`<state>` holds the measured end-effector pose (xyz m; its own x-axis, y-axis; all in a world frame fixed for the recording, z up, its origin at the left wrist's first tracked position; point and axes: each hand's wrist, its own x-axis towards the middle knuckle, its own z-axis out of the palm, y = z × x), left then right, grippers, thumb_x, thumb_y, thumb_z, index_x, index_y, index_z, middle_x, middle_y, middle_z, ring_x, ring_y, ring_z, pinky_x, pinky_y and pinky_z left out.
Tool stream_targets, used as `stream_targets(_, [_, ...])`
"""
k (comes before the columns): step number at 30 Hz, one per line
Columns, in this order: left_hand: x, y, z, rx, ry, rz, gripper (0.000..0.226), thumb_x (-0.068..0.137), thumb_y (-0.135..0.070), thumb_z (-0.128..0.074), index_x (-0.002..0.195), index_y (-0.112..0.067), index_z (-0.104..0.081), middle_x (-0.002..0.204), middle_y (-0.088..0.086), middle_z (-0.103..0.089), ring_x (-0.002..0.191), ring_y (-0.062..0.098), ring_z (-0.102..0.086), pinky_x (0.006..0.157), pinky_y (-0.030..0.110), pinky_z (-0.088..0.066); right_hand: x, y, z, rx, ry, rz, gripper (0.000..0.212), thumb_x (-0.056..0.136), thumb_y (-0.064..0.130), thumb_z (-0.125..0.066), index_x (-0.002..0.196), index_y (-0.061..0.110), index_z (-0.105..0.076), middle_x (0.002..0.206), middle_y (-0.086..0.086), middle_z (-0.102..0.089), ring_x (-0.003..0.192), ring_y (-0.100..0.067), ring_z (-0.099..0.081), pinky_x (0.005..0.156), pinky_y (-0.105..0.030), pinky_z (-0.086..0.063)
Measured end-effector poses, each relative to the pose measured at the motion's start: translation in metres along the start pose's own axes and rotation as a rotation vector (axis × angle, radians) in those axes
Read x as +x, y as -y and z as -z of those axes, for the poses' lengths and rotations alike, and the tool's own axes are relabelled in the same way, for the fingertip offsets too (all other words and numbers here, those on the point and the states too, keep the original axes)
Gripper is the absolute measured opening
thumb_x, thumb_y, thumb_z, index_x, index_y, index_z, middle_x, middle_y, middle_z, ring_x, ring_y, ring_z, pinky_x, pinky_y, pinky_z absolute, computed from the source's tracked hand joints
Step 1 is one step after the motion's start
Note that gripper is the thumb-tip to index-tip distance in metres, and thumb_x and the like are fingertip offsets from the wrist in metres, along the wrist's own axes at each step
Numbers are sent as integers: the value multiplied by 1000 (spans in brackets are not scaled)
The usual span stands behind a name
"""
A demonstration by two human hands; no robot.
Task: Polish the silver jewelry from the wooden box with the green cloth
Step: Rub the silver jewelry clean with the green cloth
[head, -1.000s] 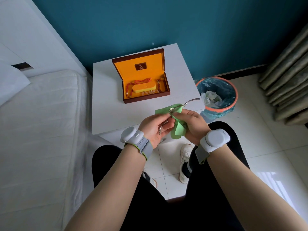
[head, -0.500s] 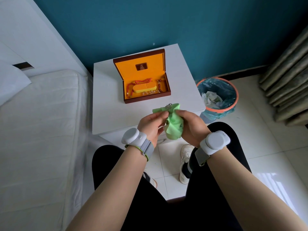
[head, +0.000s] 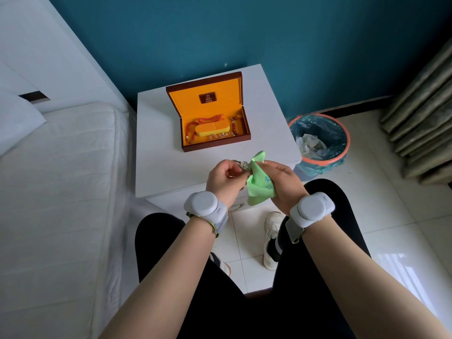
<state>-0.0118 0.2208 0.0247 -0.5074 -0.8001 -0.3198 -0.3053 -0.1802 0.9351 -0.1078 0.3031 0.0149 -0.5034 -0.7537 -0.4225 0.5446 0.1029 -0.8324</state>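
1. Left hand (head: 223,178): raised over the near edge of the bench, fingers curled and pinching a small silver piece; grey sensor band on the wrist.
2. Silver jewelry (head: 242,165): small bright metal item, held between the two hands just above the front edge of the bench. Only a short part shows between the left fingertips and the cloth; its exact form cannot be told.
3. Right hand (head: 281,178): fingers curled round the cloth, bunching it against the silver piece; grey sensor band on the wrist.
4. Green cloth (head: 259,183): light green, crumpled, with a small blue printed mark. One corner points up past the right thumb; the lower edge hangs down between the wrists.
5. Wooden box (head: 215,145): dark brown, lid open and leaning back, orange lining with a small dark plaque inside the lid. Stands near the middle of the bench, apart from the hands and beyond them.
6. Box contents: an orange pad (head: 212,130) in the centre, ringed by strands of red and pale beads (head: 189,129).
7. Bench (head: 159,152): white square top, set against a teal wall (head: 269,33).
8. Bed (head: 61,179): white mattress, to the left of the bench.
9. Waste bin (head: 342,157): orange rim, blue liner, crumpled paper inside; on the tiled floor to the right of the bench.
10. Curtain (head: 425,113): grey-green folds at the far right.
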Motion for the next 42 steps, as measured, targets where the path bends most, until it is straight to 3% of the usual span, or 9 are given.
stream_targets(6, [2, -4, 3, 69, -121, -190, 27, 77, 1, -61, 73, -23, -49, 69, -6, -50, 57, 2, -48, 53, 7, -41, 0, -4, 1, 15, 97, -31, 23, 96, 14, -46, 82, 3, -60, 68, -10, -60, 56, -18, -57, 52, -25, -47])
stream_targets(15, [-5, 7, -9, 181, -149, -250, 8, 87, -14, -59, 90, -20, -55, 91, -7, -59, 91, 14, -55, 73, 12, -45, -5, -11, -8, 201, 185, -52, 23, 83, 19, -58, 101, 4, -54, 79, -13, -62, 67, -22, -63, 60, -29, -54])
stream_targets(20, [1, 6, 8, 216, -13, -166, 33, 93, -37, -48, 63, -25, -55, 60, -13, -59, 56, -7, -56, 53, 3, -39, -1, -3, -1, 137, 223, -21, 10, 86, 11, -55, 89, 2, -60, 67, -8, -63, 54, -15, -58, 48, -21, -45])
stream_targets(23, [3, 9, 18, 217, 140, -88, 47, 95, -43, -39, 57, -18, -50, 41, -9, -47, 45, 6, -51, 64, 17, -46, 3, -1, 5, 128, 209, -26, 14, 79, 18, -59, 83, 5, -60, 67, -8, -58, 52, -14, -49, 48, -21, -38])
stream_targets(25, [1, 9, 21, 128, 267, -89, 44, 97, -37, -38, 60, -16, -50, 41, -9, -38, 45, 11, -42, 68, 32, -47, 5, -1, 9, 133, 207, -23, 12, 81, 19, -58, 81, 6, -59, 64, -6, -57, 49, -13, -48, 46, -21, -38])
stream_targets(28, [-1, 10, 21, 5, 345, -130, 36, 99, -28, -38, 74, -18, -61, 44, -10, -35, 44, 10, -37, 66, 28, -51, 10, -5, 13, 151, 193, -6, 16, 90, 21, -51, 85, 7, -57, 65, -5, -62, 50, -14, -55, 45, -22, -43])
stream_targets(32, [-3, 7, 21, -86, 351, -141, 31, 96, -30, -37, 90, -15, -64, 47, -7, -44, 47, 13, -44, 70, 36, -44, 16, -8, 20, 265, 119, 66, 34, 99, 28, -35, 97, 4, -59, 79, -7, -66, 67, -15, -63, 61, -28, -47])
stream_targets(35, [-3, 4, 23, -141, 316, -163, 30, 99, -21, -32, 92, -17, -61, 50, -5, -52, 54, 17, -52, 74, 41, -40, 18, -10, 26, 401, 118, 65, 49, 100, 35, -30, 85, 17, -73, 82, -2, -72, 72, -11, -66, 62, -24, -51])
stream_targets(42, [0, 4, 20, -20, 353, -213, 20, 97, -2, -34, 96, -12, -51, 56, -5, -62, 60, 8, -61, 68, 18, -49, 16, -19, 18, 259, 209, -22, 50, 101, 34, -26, 94, 4, -64, 86, -15, -67, 78, -26, -63, 49, -29, -53])
